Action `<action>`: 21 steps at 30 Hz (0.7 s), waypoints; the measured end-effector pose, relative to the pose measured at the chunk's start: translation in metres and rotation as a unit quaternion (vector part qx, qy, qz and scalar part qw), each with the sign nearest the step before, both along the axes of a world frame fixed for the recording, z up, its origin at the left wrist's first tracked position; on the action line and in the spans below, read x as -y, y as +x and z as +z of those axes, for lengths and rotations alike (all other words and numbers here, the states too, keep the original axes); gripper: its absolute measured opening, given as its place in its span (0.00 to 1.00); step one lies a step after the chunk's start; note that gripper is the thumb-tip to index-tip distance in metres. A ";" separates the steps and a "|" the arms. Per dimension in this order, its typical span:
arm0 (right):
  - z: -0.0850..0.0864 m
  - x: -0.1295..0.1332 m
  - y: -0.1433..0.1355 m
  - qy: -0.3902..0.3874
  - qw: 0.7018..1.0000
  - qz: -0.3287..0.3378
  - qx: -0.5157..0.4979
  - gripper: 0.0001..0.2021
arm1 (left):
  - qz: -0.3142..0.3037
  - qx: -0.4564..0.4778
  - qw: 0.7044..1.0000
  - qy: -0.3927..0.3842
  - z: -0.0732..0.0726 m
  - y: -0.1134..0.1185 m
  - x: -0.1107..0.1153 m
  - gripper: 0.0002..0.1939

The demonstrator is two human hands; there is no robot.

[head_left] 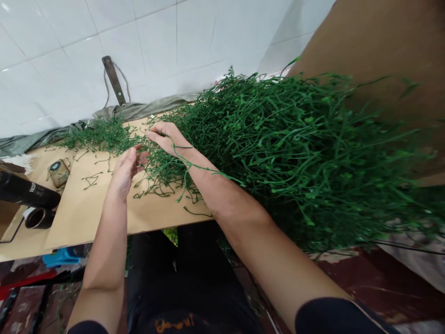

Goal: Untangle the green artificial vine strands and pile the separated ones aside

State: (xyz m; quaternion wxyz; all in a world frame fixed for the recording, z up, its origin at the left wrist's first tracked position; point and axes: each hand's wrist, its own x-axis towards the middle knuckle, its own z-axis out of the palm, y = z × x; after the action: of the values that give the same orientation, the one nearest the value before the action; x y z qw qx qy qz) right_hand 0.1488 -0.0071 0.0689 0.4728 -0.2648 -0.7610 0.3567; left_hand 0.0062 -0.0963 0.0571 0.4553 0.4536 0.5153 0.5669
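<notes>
A long thin green stem [201, 167] with small side shoots runs back from my right hand [168, 135] over the wrist and forearm. The thumb and forefinger of that hand are pinched together on it. Close by on the left, my left hand [127, 168] is turned palm inward, with its fingers curved and apart and nothing visible in them. Both hands are above the cardboard-coloured board [83, 208], over loose stems. A large tangled heap of green stems [278, 134] fills the right side, and its thinner edge reaches my right hand.
A smaller green pile [100, 134] lies against the grey cloth [146, 109] at the wall. On the left are a black bottle [28, 190], a dark cup [40, 218] and a small greenish box [59, 172]. A large brown cardboard sheet [375, 41] stands at the right.
</notes>
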 end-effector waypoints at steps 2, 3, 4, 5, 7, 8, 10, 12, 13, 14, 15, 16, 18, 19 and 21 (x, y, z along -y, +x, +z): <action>0.001 0.002 -0.004 0.007 0.999 -0.014 0.030 0.12 | -0.009 -0.052 0.999 -0.013 -0.002 0.007 -0.003 0.18; 0.002 0.002 -0.007 0.012 0.999 -0.028 0.041 0.12 | -0.010 -0.077 0.997 -0.011 -0.003 0.009 -0.006 0.16; 0.002 0.001 -0.009 0.019 0.998 -0.045 0.050 0.12 | -0.010 -0.098 0.995 -0.003 -0.005 0.011 -0.007 0.16; 0.001 -0.001 -0.011 0.026 0.996 -0.063 0.056 0.12 | -0.007 -0.117 0.993 0.013 -0.007 0.013 -0.008 0.17; -0.003 -0.011 -0.011 0.038 0.991 -0.110 0.061 0.13 | 0.007 -0.159 0.986 0.057 -0.008 0.014 -0.005 0.19; -0.005 -0.017 -0.009 0.033 0.987 -0.146 0.058 0.14 | 0.012 -0.187 0.979 0.078 -0.009 0.015 -0.001 0.19; -0.011 -0.031 -0.001 -0.014 0.971 -0.234 0.037 0.16 | 0.007 -0.247 0.963 0.110 -0.008 0.015 0.010 0.19; -0.014 -0.041 0.009 -0.072 0.953 -0.295 -0.005 0.17 | -0.006 -0.283 0.951 0.123 -0.008 0.014 0.019 0.18; -0.013 -0.043 0.014 -0.087 0.952 -0.292 -0.031 0.17 | -0.003 -0.285 0.951 0.123 -0.008 0.014 0.020 0.17; -0.012 -0.042 0.016 -0.091 0.959 -0.264 -0.056 0.17 | 0.007 -0.273 0.955 0.115 -0.009 0.012 0.020 0.17; -0.010 -0.039 0.018 -0.086 0.969 -0.218 -0.078 0.16 | 0.022 -0.250 0.963 0.102 -0.010 0.010 0.016 0.17; -0.008 -0.034 0.017 -0.079 0.979 -0.163 -0.092 0.15 | 0.041 -0.217 0.971 0.086 -0.010 0.008 0.011 0.16; -0.002 -0.020 0.013 -0.079 0.991 -0.056 -0.093 0.14 | 0.067 -0.129 0.988 0.052 -0.010 0.003 -0.001 0.15; 0.000 -0.013 0.011 -0.084 0.993 -0.015 -0.083 0.14 | 0.072 -0.081 0.993 0.040 -0.009 0.001 -0.007 0.16; 0.002 -0.002 0.007 -0.094 0.993 0.033 -0.065 0.14 | 0.069 0.009 0.997 0.020 -0.005 -0.002 -0.015 0.19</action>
State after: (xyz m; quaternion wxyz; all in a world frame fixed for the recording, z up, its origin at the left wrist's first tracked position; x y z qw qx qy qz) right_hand 0.1555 -0.0053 0.0712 0.4825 -0.2589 -0.7002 0.4581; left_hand 0.0041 -0.0810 0.0522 0.4108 0.4210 0.5301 0.6107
